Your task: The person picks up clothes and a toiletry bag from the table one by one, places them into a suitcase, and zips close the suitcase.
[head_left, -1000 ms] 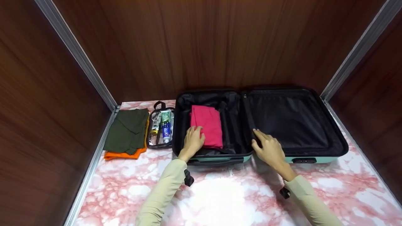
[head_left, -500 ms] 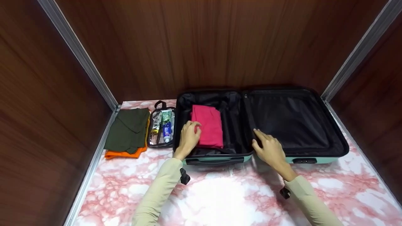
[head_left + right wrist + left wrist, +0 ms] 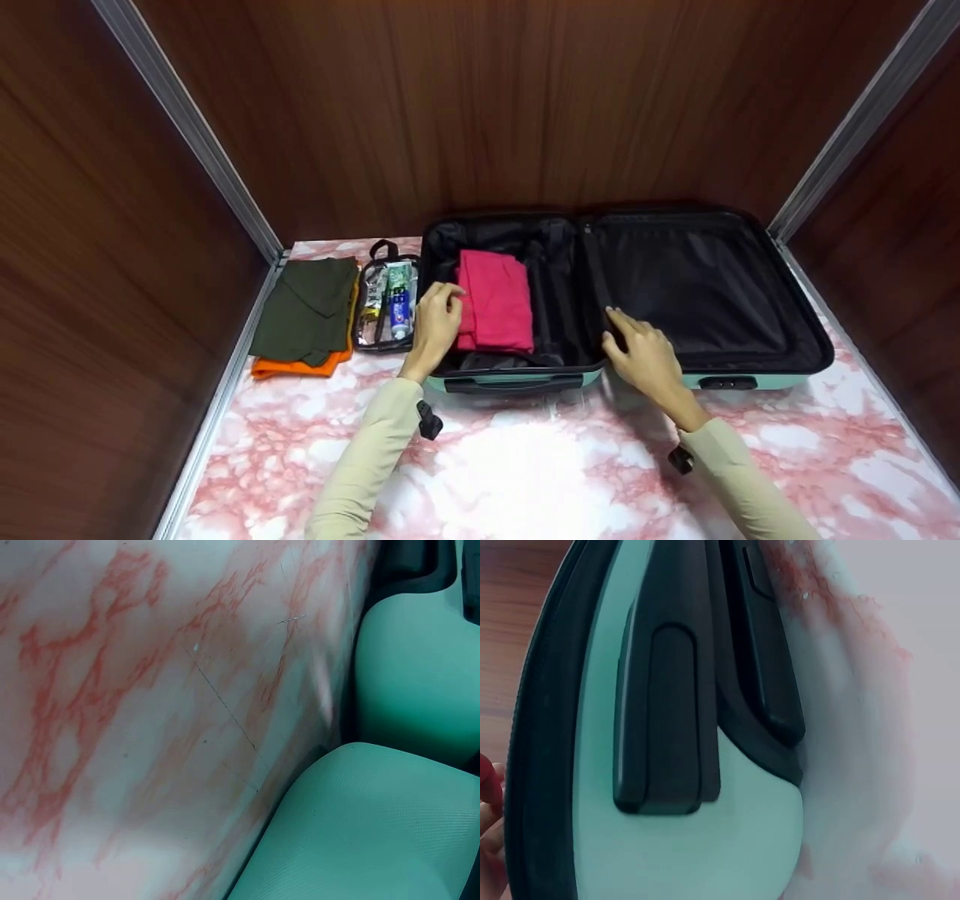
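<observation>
A folded pink garment [image 3: 499,300] lies in the left half of an open mint-green suitcase [image 3: 581,380] lined in black. At the garment's left edge is my left hand [image 3: 437,319], its fingers loosely bent and thumb near the index finger. In the left wrist view only a bit of the left fingers [image 3: 491,840] shows past the suitcase rim. My right hand [image 3: 643,356] rests with relaxed fingers on the inner edge of the suitcase's right half [image 3: 697,292]. The right wrist view shows the mint shell and the tabletop, not the right hand.
Left of the suitcase lies a clear toiletry bag [image 3: 386,307] with tubes inside. Beyond it are a folded dark green garment [image 3: 304,311] and an orange one [image 3: 300,370] underneath. Brown wood-grain walls [image 3: 510,112] enclose the pink-marbled table [image 3: 300,450] behind and at both sides.
My left hand has slid left off the top of the pink garment to its left edge, uncovering more of it. The right hand has stayed put.
</observation>
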A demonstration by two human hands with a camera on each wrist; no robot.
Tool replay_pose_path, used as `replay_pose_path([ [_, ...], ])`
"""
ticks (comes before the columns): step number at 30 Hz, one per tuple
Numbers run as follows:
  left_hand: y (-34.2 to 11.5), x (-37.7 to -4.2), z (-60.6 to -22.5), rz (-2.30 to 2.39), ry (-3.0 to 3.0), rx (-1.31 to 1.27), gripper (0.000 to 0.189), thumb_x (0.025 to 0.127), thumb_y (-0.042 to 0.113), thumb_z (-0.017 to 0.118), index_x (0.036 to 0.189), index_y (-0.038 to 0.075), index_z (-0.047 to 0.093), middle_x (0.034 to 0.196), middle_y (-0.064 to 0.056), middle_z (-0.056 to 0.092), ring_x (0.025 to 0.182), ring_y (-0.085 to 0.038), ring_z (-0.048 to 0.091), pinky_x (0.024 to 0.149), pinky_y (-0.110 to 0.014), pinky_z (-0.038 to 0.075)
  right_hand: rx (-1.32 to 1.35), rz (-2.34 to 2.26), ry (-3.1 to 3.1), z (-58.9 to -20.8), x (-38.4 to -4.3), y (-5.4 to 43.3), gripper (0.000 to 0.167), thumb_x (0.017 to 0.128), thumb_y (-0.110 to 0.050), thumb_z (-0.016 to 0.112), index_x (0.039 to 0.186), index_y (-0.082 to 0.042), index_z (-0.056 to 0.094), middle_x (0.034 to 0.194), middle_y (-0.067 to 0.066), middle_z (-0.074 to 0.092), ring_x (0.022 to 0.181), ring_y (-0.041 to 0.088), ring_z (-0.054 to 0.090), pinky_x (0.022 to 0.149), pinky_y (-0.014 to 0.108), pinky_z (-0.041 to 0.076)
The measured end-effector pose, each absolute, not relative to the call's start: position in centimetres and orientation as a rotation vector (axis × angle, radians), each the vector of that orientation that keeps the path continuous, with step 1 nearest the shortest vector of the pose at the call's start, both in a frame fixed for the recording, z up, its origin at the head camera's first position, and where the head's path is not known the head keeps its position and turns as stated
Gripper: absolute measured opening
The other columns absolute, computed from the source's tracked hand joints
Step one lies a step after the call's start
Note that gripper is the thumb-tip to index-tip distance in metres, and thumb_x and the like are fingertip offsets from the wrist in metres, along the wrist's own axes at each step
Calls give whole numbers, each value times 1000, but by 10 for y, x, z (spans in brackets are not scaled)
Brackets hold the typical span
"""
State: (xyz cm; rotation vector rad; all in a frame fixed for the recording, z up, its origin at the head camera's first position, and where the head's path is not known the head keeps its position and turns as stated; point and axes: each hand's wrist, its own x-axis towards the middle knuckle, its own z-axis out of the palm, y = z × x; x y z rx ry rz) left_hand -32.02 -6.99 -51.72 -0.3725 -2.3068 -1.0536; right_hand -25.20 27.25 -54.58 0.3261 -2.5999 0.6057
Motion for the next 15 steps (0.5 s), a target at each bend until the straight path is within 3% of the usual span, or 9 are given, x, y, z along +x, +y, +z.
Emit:
replay_pose_path([
  [15,-100,-323,-514,-987,-2257,-225,15,86,-1,60,84,7,73,89,-7,68,83,-32,67,72,-44,51,326,605,-2581,-546,-252,272,45,97,-29,58,137,-8,60,133,14,61,107,41,62,88,57,47],
])
